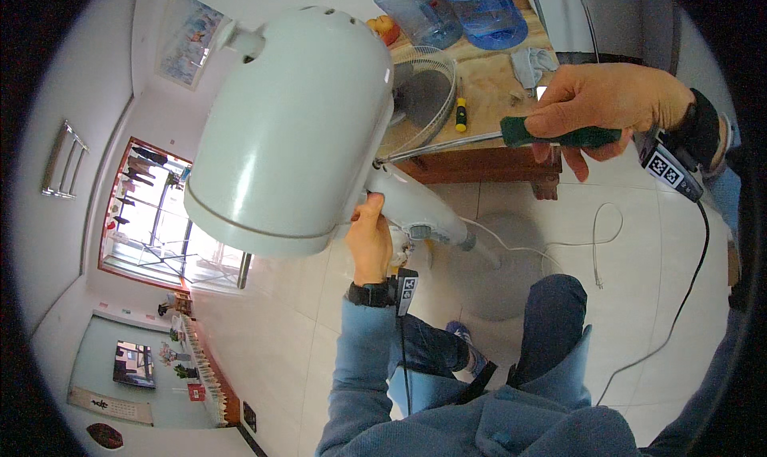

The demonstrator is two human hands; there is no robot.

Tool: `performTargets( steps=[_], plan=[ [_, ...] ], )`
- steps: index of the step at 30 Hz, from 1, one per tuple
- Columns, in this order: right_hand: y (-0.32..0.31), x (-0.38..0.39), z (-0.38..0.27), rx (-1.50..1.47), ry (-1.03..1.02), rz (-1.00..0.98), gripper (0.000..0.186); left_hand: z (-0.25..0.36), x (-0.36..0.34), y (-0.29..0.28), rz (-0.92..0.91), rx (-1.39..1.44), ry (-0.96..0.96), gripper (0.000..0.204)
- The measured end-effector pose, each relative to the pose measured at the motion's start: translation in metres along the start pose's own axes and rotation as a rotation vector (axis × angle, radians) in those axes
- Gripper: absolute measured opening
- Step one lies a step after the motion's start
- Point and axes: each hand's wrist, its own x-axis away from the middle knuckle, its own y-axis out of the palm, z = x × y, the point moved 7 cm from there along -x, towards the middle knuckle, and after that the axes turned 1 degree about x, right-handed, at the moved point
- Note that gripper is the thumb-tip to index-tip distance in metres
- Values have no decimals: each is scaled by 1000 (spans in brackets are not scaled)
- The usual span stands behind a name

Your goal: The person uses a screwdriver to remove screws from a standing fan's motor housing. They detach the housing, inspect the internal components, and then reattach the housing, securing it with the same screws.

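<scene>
While a red-framed window (156, 193) shows at far left, next to it the pale grey-green fan housing (288, 137) looms large, a smooth cylinder on a slanting neck (419, 201) above a round grey base (503, 269), which rests on the tiled floor before the near edge of a wooden table (489, 97). Under the housing, the left hand (369, 245) has its fingers curled against the neck's top; whether it grips anything I cannot tell. At the table's left edge, partly behind the housing, lies a round white guard (431, 93), with fruit (386, 29) beyond it. Just right of the guard, a yellow-and-black screwdriver (461, 115) points away from the near edge; two blue water bottles (487, 17) stand along the far edge, and a grey cloth (531, 65) lies toward the right edge. Farthest right, the right hand (587, 97) is closed around the dark green handle of a long screwdriver (514, 132), whose shaft reaches left to where the neck meets the housing.
</scene>
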Motion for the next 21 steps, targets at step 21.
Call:
performTargets(
  steps=[21],
  plan=[
    [-1,-10,7,-132,234,-193,32,0,1,2,-39,39,-10,16]
  ],
)
